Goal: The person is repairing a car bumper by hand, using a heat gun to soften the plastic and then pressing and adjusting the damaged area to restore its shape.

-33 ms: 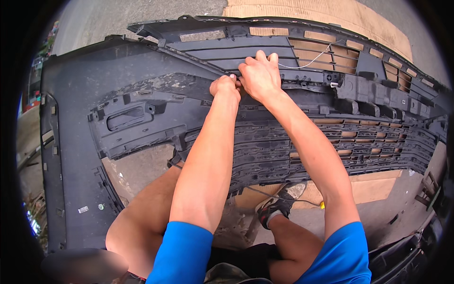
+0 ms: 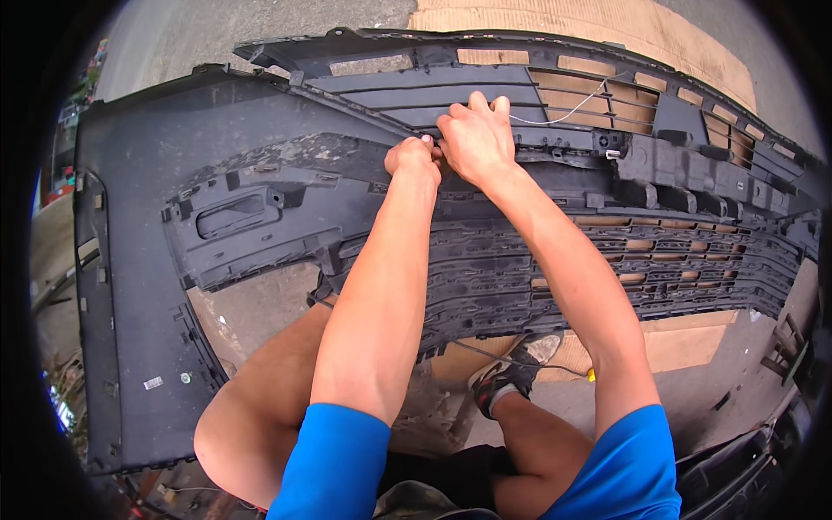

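Observation:
A large dark grey car bumper cover (image 2: 139, 260) lies before me with its clips and ribs showing. My left hand (image 2: 412, 159) is closed, fingertips pinched at a seam where the long slatted grille insert (image 2: 451, 82) meets the cover. Right beside it, my right hand (image 2: 477, 143) is bent over the same seam, thumb and finger closed near the left thumb. What either pinches is hidden by the fingers. From the edge of my right hand a thin white wire (image 2: 572, 113) curves over the slats to the upper right.
Below my forearms runs a lower mesh grille (image 2: 485, 269); a blocky black part (image 2: 693, 173) is fixed at right. Cardboard sheets (image 2: 589, 22) lie on the concrete ground. A dark cable with a yellow end (image 2: 591, 375) lies near my shoe (image 2: 503, 381). More black parts (image 2: 737, 477) are at lower right.
My hands and the bumper cover have not visibly moved. A blurred patch at the lower left is gone, so the cover's near corner and the ground there show.

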Available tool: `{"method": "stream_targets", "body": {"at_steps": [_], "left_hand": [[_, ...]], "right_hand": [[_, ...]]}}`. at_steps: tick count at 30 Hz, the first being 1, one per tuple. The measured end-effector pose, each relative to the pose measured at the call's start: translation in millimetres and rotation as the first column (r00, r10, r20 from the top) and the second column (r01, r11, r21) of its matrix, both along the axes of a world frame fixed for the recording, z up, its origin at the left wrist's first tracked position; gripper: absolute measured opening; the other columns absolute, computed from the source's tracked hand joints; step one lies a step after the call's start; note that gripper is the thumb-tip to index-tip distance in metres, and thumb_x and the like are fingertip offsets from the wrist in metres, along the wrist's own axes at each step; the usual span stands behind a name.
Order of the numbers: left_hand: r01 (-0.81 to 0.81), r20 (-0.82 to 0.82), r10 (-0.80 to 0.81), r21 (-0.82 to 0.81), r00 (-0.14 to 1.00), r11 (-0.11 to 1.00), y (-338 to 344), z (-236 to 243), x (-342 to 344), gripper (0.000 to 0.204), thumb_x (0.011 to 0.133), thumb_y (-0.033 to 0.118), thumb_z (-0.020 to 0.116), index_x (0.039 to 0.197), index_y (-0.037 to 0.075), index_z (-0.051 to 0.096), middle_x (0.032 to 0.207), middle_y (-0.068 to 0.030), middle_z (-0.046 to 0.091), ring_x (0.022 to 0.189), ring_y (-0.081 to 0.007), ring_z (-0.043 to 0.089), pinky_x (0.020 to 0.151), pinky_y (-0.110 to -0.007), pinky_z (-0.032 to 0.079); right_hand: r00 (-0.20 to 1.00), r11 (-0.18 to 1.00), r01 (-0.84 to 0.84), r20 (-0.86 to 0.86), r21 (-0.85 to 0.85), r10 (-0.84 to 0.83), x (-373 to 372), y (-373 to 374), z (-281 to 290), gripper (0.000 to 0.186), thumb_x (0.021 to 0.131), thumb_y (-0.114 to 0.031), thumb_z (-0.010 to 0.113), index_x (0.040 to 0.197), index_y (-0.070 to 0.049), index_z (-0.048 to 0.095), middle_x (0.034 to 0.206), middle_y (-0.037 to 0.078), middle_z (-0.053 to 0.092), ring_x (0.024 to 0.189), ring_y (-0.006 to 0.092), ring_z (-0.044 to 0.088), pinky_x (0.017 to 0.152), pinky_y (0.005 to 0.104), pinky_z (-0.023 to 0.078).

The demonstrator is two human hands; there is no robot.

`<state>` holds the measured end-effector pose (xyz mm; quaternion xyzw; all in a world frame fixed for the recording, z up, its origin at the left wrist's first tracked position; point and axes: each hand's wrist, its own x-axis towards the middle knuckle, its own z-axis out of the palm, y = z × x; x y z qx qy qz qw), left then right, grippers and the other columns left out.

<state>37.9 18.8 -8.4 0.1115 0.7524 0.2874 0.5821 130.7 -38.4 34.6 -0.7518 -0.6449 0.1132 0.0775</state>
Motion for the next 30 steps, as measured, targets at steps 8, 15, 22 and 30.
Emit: {"method": "stream_targets", "body": {"at_steps": [8, 15, 22, 30], "left_hand": [[0.035, 0.045, -0.033, -0.049, 0.998, 0.998, 3, -3, 0, 0.013, 0.092, -0.006, 0.049, 0.081, -0.002, 0.056, 0.073, -0.0118, 0.058, 0.054, -0.0196, 0.050, 0.045, -0.034, 0.035], [0.094, 0.115, -0.081, -0.117, 0.990, 0.989, 5, -8, -10, 0.022, 0.087, -0.001, 0.065, 0.067, 0.002, 0.055, 0.060, -0.0089, 0.057, 0.045, -0.0169, 0.048, 0.041, -0.033, 0.036], [0.092, 0.144, -0.069, -0.159, 0.987, 0.983, 11, -10, -16, 0.021, 0.089, 0.000, 0.064, 0.070, 0.003, 0.056, 0.063, -0.0084, 0.060, 0.046, -0.0169, 0.051, 0.042, -0.032, 0.037], [0.107, 0.149, -0.085, -0.146, 0.985, 0.984, 1, -1, -8, 0.002, 0.094, 0.006, 0.058, 0.092, 0.005, 0.057, 0.080, -0.0085, 0.064, 0.063, -0.0173, 0.058, 0.055, -0.033, 0.042]], "right_hand": [[0.999, 0.999, 0.032, 0.007, 0.041, -0.032, -3, -3, 0, 0.010, 0.074, -0.024, 0.070, 0.076, -0.014, 0.072, 0.080, -0.001, 0.065, 0.092, 0.0212, 0.053, 0.083, 0.0424, 0.032], [0.999, 0.996, 0.038, 0.006, 0.075, -0.039, -4, -4, -2, 0.010, 0.074, -0.022, 0.068, 0.074, -0.013, 0.070, 0.078, 0.000, 0.065, 0.089, 0.0223, 0.054, 0.083, 0.0431, 0.033], [0.996, 0.999, -0.052, -0.068, -0.015, 0.051, 3, 1, 1, 0.014, 0.083, -0.025, 0.064, 0.087, -0.013, 0.071, 0.085, 0.002, 0.068, 0.096, 0.0230, 0.056, 0.087, 0.0429, 0.034], [0.774, 0.832, 0.394, -0.629, 0.390, -0.072, 62, -17, 34, 0.022, 0.084, -0.003, 0.046, 0.083, -0.004, 0.068, 0.080, 0.011, 0.068, 0.081, 0.0263, 0.063, 0.075, 0.0374, 0.050]]}}
